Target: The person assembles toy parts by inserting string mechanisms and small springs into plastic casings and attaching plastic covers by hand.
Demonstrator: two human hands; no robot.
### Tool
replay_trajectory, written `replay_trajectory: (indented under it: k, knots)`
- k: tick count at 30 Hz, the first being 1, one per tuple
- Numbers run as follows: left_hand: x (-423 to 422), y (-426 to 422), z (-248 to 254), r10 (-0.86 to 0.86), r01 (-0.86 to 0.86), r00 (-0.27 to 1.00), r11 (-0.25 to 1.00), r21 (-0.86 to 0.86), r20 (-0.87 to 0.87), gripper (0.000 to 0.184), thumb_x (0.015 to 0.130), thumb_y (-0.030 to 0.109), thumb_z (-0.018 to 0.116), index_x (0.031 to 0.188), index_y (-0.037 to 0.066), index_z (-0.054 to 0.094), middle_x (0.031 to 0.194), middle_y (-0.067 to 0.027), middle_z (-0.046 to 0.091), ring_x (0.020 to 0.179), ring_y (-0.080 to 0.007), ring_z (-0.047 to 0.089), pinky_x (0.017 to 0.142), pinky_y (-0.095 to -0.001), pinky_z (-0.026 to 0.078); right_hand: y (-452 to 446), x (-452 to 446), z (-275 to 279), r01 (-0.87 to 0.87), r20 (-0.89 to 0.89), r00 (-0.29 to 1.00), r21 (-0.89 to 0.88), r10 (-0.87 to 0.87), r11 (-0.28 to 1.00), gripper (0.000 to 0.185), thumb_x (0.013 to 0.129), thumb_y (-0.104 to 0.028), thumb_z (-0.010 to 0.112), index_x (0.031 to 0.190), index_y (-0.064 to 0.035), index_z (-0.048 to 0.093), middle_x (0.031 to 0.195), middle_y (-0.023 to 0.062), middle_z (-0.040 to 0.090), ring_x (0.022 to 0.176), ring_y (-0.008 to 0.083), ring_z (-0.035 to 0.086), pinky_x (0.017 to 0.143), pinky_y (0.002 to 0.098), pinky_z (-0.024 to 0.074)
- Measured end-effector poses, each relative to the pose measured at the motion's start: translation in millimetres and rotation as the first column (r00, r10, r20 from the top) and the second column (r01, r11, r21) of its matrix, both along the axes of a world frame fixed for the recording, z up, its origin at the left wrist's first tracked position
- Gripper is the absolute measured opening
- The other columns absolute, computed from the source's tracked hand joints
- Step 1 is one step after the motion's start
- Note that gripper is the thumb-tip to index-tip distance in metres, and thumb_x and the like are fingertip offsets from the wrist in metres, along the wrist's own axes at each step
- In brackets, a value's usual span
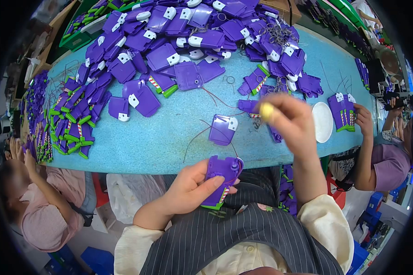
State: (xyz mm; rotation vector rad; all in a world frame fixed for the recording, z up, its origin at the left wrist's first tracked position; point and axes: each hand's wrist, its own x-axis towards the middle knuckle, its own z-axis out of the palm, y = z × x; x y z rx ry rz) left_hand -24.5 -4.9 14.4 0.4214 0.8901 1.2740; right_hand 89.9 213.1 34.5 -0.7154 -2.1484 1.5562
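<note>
purple plastic casing [222, 169], likely light, stiff, best edge-held: our left hand [193, 187] pinches it; whether our right hand [293, 121] grips, we cannot tell.

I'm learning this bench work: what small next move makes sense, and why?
Probably bring the right hand to the loose purple cover: it lies just beyond the purple casing, which the left hand holds with its inner side uncovered.

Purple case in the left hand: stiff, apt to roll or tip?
The purple case looks stiff: flat and unbent in the left hand. Its broad body probably won't roll, but the round bump might make it rock face-down.
</note>
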Motion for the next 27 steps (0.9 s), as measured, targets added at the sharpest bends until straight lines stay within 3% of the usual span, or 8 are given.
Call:
replay_trajectory:
  k: [1, 3, 6, 10, 13, 14, 17, 27]
  knots:
    - [4, -1, -2, 0.029, -0.029, 0.999, 0.999, 0.020, -0.013, 0.032, 0.095, 0.010, 0.043, 0.125, -0.002, 0.041, 0.110, -0.0131, 0.058, 0.097, -0.0195, 0.060, 0.083, -0.0309, 0.048, 11, -9, 9, 0.072, 0.046, 0.994, 0.390, -0.097, 0.918, 0.016, 0.075, -0.009, 0.065, 0.089, -0.0016, 0.067, 0.079, 0.0099, 0.063, 0.070, 0.0171, 0.059, 0.063, 0.0297, 0.0467]
    - [9, -3, 0, 0.073, -0.073, 0.997, 0.997, 0.004, -0.019, 0.032, 0.095, 0.010, 0.043, 0.125, -0.001, 0.040, 0.111, -0.0132, 0.058, 0.097, -0.0197, 0.060, 0.083, -0.0308, 0.048, 34, -22, -3, -0.058, 0.202, 0.948, 0.870, -0.246, 0.489, 0.016, 0.068, -0.008, 0.064, 0.083, -0.0040, 0.067, 0.077, 0.0111, 0.059, 0.077, 0.0235, 0.058, 0.065, 0.0356, 0.0472]
    - [18, -4, 3, 0.124, -0.124, 0.991, 0.992, 0.006, -0.043, 0.033, 0.095, 0.011, 0.044, 0.126, -0.001, 0.040, 0.111, -0.0137, 0.058, 0.097, -0.0198, 0.060, 0.083, -0.0307, 0.048, 56, -40, -25, -0.334, 0.439, 0.846, 0.879, -0.303, 0.340, 0.013, 0.068, -0.011, 0.062, 0.078, -0.0023, 0.064, 0.075, 0.0114, 0.055, 0.080, 0.0286, 0.055, 0.067, 0.0389, 0.0461]
    - [28, -5, 3, 0.153, -0.154, 0.986, 0.988, -0.011, -0.068, 0.034, 0.095, 0.011, 0.044, 0.126, 0.000, 0.039, 0.111, -0.0151, 0.057, 0.097, -0.0208, 0.060, 0.084, -0.0315, 0.049, 64, -46, -34, -0.359, 0.434, 0.874, 0.880, -0.219, 0.310, 0.010, 0.069, -0.010, 0.061, 0.076, -0.0022, 0.062, 0.080, 0.0114, 0.057, 0.081, 0.0293, 0.056, 0.068, 0.0401, 0.0460]
    - [32, -3, 1, 0.262, -0.263, 0.964, 0.965, -0.020, -0.046, 0.034, 0.094, 0.010, 0.044, 0.126, 0.000, 0.038, 0.111, -0.0163, 0.057, 0.097, -0.0222, 0.061, 0.084, -0.0322, 0.049, 62, -28, -15, -0.035, 0.107, 0.985, 0.890, -0.134, 0.454, 0.008, 0.071, -0.009, 0.058, 0.075, -0.0021, 0.058, 0.084, 0.0129, 0.057, 0.079, 0.0313, 0.055, 0.068, 0.0389, 0.0469]
    - [33, -2, -1, 0.260, -0.262, 0.965, 0.964, -0.036, -0.037, 0.034, 0.094, 0.010, 0.044, 0.126, 0.000, 0.038, 0.111, -0.0163, 0.057, 0.097, -0.0222, 0.061, 0.084, -0.0322, 0.049, 53, -2, 6, 0.095, -0.030, 0.994, 0.731, -0.107, 0.676, 0.010, 0.073, -0.008, 0.057, 0.077, -0.0003, 0.055, 0.078, 0.0133, 0.056, 0.067, 0.0296, 0.054, 0.062, 0.0377, 0.0450]
    - [30, 6, -4, 0.261, -0.260, 0.965, 0.965, 0.008, -0.023, 0.034, 0.094, 0.007, 0.043, 0.126, 0.000, 0.036, 0.113, -0.0177, 0.056, 0.099, -0.0251, 0.060, 0.086, -0.0348, 0.048, 48, 64, 27, 0.148, 0.106, 0.972, 0.408, -0.208, 0.901, 0.009, 0.080, -0.006, 0.053, 0.078, 0.0006, 0.047, 0.064, 0.0041, 0.044, 0.059, 0.0094, 0.042, 0.051, 0.0261, 0.0342]
    - [32, 24, -11, 0.146, -0.146, 0.989, 0.989, 0.000, 0.017, 0.035, 0.093, 0.002, 0.039, 0.127, -0.002, 0.034, 0.120, -0.0204, 0.051, 0.108, -0.0269, 0.055, 0.091, -0.0376, 0.046, 72, 137, -8, 0.331, 0.011, 0.857, 0.754, -0.515, 0.567, 0.008, 0.073, -0.004, 0.064, 0.078, 0.0004, 0.059, 0.093, 0.0119, 0.058, 0.088, 0.0247, 0.054, 0.077, 0.0326, 0.0418]
